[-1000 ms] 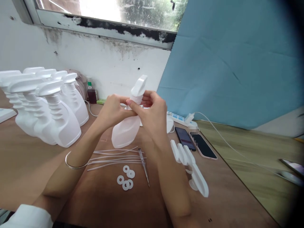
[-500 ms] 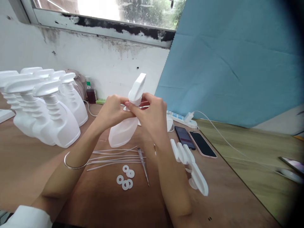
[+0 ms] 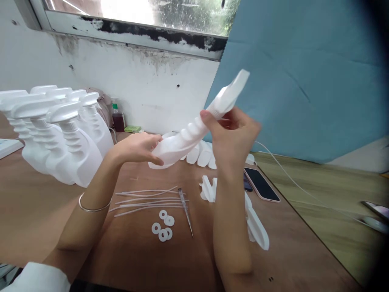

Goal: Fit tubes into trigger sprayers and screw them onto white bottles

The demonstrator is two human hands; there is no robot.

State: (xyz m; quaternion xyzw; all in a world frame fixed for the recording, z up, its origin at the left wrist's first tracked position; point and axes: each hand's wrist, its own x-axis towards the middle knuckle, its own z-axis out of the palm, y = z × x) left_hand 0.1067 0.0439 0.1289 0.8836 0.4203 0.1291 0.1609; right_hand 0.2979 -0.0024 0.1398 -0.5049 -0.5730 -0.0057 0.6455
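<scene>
A white spray bottle [image 3: 179,142] with its spray head on is tilted above the table, its head pointing up and to the right. My left hand [image 3: 138,148] grips the bottle's lower end, thumb below and fingers above. At the neck, just under the head, my right hand [image 3: 234,134] is closed round the bottle; some of its fingers are hidden behind it. Below on the table lie several thin clear tubes [image 3: 148,200], several white ring washers [image 3: 163,235] and a slim screwdriver [image 3: 186,211]. Loose white spray heads [image 3: 257,227] lie partly behind my right forearm.
Several assembled white spray bottles [image 3: 75,142] stand at the left. More white bottles [image 3: 197,154] lie behind my hands. A small dark-liquid bottle [image 3: 118,118] stands by the wall. At the right edge lies a phone [image 3: 261,184], with a white cable [image 3: 291,180] running past it.
The spray bottle has gone from nearly upright to a strong tilt, its head moving right and up. My left hand has shifted from the neck to the base; my right hand has moved right.
</scene>
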